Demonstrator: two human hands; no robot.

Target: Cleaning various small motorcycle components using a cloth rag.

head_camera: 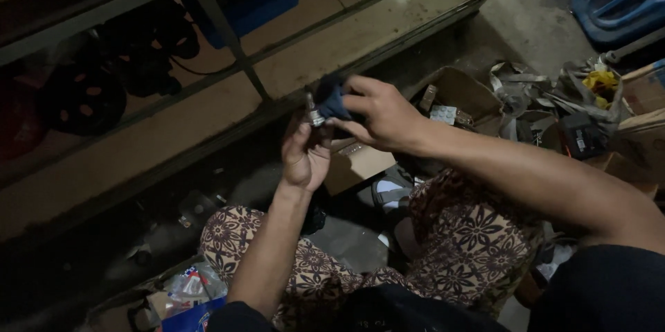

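The right hand (377, 117) is pinching a dark blue crumpled cloth (332, 100) between closed fingers, pressing it onto a small silvery metal part (315, 116). The left hand (303, 155), palm up with fingers curled shut, is gripping that part from below. Both forearms are reaching forward over patterned trousers (471, 242), near an open brown cardboard box (457, 93).

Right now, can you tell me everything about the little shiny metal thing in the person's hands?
The small metal part looks silvery and roughly tube-shaped, with a glint on its side. It stands nearly upright, held up in front of the shelf frame. The left hand grips it from below, and the right hand presses a dark blue cloth against its top and side, covering much of it. The light is too dim to tell finer details.
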